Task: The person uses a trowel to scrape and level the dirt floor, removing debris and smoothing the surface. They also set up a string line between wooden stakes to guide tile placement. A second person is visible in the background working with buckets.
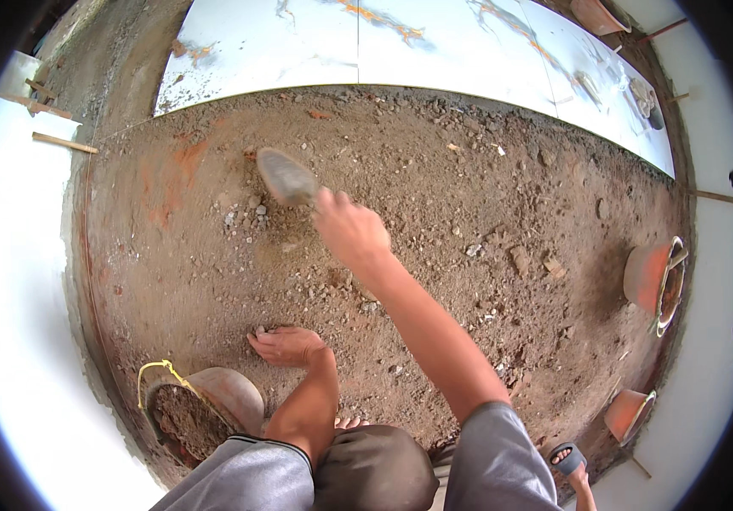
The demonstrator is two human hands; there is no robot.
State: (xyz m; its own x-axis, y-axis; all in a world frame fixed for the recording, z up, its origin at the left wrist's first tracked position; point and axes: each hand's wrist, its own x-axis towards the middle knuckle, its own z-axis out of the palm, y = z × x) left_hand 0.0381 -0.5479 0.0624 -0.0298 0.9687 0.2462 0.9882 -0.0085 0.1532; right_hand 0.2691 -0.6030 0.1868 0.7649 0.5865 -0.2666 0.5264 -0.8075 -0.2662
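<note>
My right hand (351, 230) is closed round the handle of a trowel (288, 177). Its blade, smeared by motion, points to the far left just over the loose brown soil (435, 221). Nearer to me, my left hand (290, 347) is low at the ground, its fingers drawn together at small stones. Whether a stone is pinched in them is unclear. A tipped bucket (234, 396) with a yellow rope handle lies beside my left forearm, with dark soil inside it. Small grey rubble (247, 215) lies just below the trowel blade.
Large white tiles (452, 51) with grey and orange veins cover the far floor. Along the right wall are two buckets (646, 277) (622, 415); a third bucket (596, 15) stands at the far right. A sandalled foot (567, 460) shows at the lower right. White walls (17, 281) flank the soil.
</note>
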